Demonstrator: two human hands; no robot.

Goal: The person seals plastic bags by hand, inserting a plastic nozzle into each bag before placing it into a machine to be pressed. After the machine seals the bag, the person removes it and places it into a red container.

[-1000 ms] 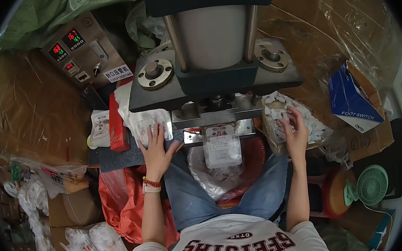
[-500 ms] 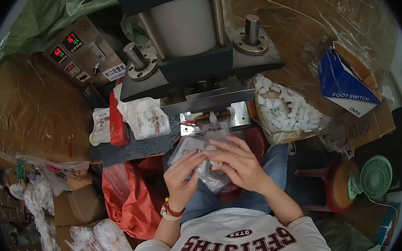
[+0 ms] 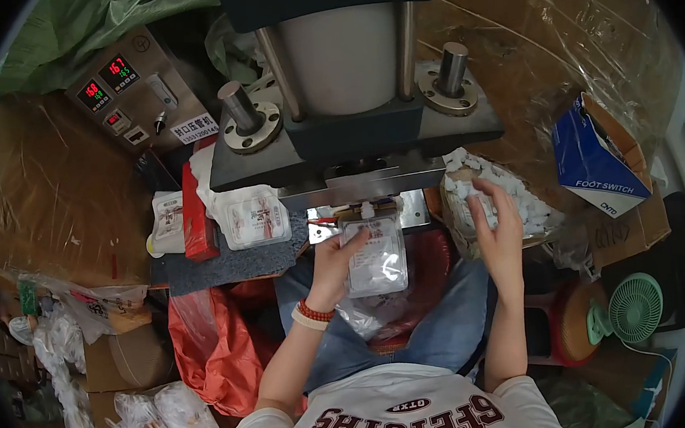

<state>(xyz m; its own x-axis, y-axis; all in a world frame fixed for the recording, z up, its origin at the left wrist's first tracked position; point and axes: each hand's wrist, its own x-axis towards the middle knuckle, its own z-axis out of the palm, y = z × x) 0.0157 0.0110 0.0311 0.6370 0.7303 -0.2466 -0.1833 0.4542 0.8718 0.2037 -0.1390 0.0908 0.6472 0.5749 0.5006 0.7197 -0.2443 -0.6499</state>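
Observation:
My left hand [image 3: 337, 265] grips the left edge of a clear printed pouch [image 3: 379, 264], its thumb lying across the pouch's upper part. The pouch's top edge, with a white spout [image 3: 367, 210], sits at the metal jaws under the press [image 3: 360, 181]. My right hand [image 3: 497, 225] reaches over the box of small white caps [image 3: 531, 207] on the right, with thumb and fingers apart at its left part. Whether a cap lies between these fingertips is too small to tell.
A stack of printed pouches [image 3: 255, 217] rests on the grey mat [image 3: 233, 264] beside a red box [image 3: 196, 214]. The control panel [image 3: 132, 94] stands upper left. At the right are a blue carton [image 3: 594, 155], a green fan [image 3: 637, 308] and an orange-topped stool [image 3: 576, 321].
My hands were together over pouches near my lap. Now my left hand holds one pouch up at the press, and my right hand has moved right to the white caps. The view has shifted slightly.

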